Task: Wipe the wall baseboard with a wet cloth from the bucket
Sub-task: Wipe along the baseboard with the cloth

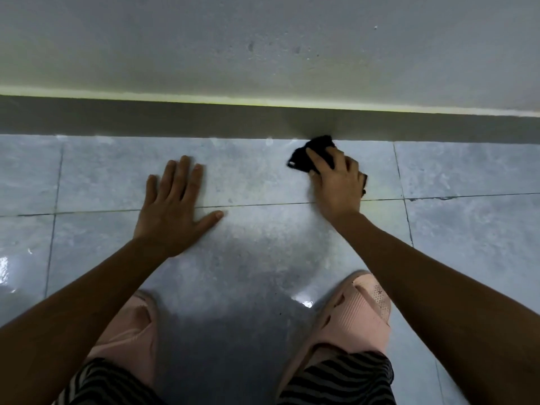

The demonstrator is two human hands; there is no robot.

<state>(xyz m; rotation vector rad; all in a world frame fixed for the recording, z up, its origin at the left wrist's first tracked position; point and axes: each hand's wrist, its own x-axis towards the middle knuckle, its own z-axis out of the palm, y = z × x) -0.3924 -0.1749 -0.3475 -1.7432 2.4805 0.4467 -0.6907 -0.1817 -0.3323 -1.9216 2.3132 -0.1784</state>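
A dark grey baseboard point(175, 119) runs across the foot of the pale wall, left to right. My right hand point(336, 182) grips a black cloth point(309, 154), whose far end touches the baseboard's lower edge where it meets the floor. My left hand point(172, 206) lies flat on the floor tiles, fingers spread, holding nothing, a short way in front of the baseboard. The bucket is not in view.
The floor is glossy grey tile point(263, 244) with wet-looking shine and grout lines. My two feet in pink slippers point(350, 314) stand near the bottom of the view, below striped trouser legs point(336, 381). The wall point(263, 48) rises above the baseboard.
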